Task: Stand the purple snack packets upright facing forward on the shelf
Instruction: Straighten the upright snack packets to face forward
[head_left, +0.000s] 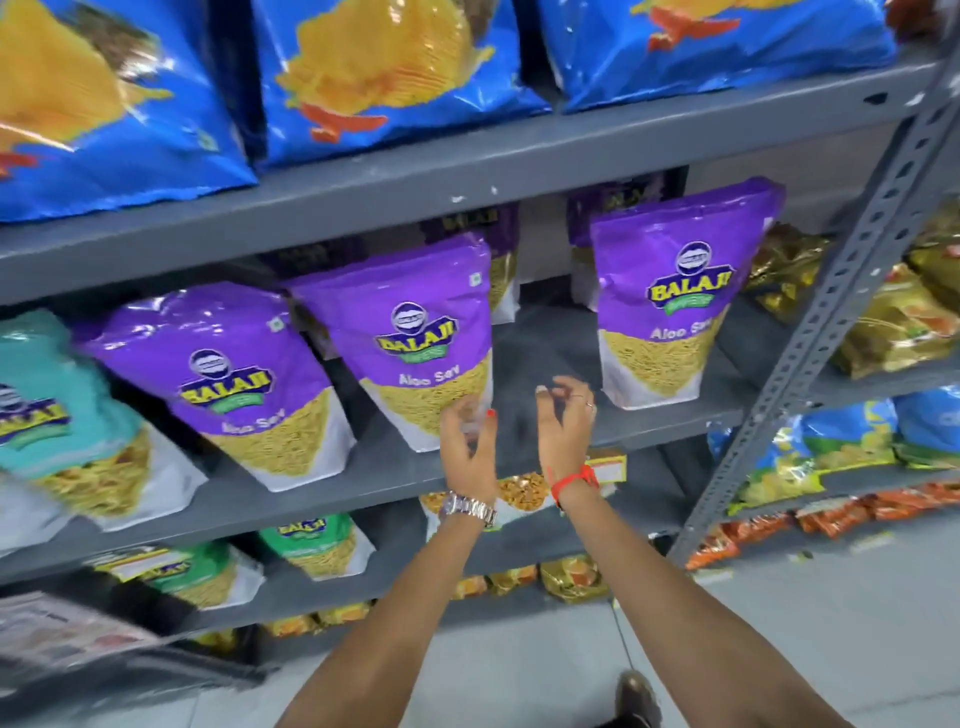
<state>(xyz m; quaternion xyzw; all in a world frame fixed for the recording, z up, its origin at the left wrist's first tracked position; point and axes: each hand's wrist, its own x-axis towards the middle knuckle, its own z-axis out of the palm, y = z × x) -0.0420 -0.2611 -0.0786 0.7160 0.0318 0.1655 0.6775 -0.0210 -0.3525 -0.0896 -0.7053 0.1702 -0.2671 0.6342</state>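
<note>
Three purple snack packets stand upright, facing forward, on the grey middle shelf (545, 358): a left packet (228, 384), a middle packet (421, 338) and a right packet (675, 291). More purple packets (498, 234) stand in shadow behind them. My left hand (467, 447) touches the middle packet's lower right corner with fingers spread. Beside it, over the bare gap between the middle and right packets, my right hand (566, 421) has curled fingers that hold nothing.
Big blue chip bags (384, 78) fill the shelf above. A teal packet (57, 410) stands left of the purple ones. Green and yellow packets (317, 545) sit on lower shelves. A perforated grey upright (831, 312) bounds the bay on the right, with gold bags (893, 322) beyond.
</note>
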